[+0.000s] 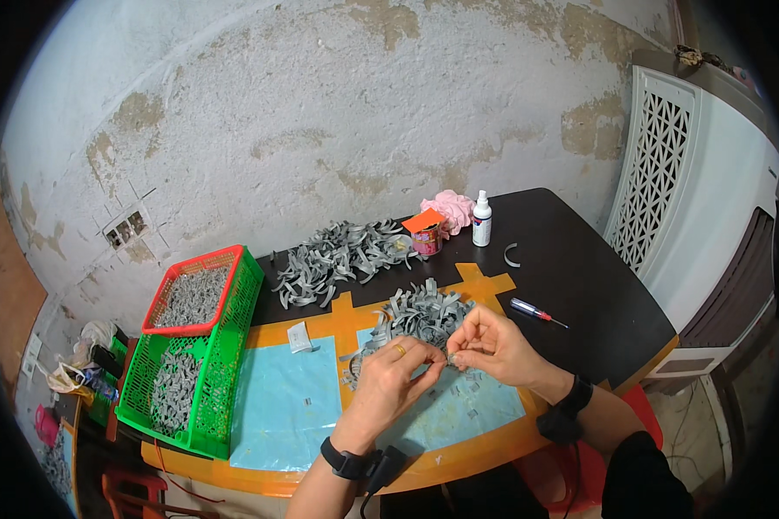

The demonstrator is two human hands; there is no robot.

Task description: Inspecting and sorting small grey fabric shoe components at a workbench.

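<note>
Part: small grey curved clip point(448, 355), mid frame.
L hand point(395, 372): grip pinches clip.
R hand point(493, 344): grip pinches clip too.
Pile: grey clips point(420, 313) just above hands.

Head cam, downward, close over table point(580, 285).

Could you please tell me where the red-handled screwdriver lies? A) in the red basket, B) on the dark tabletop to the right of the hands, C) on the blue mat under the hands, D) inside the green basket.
B: the red-handled screwdriver lies alone on the dark tabletop, to the right of the right hand.
</note>
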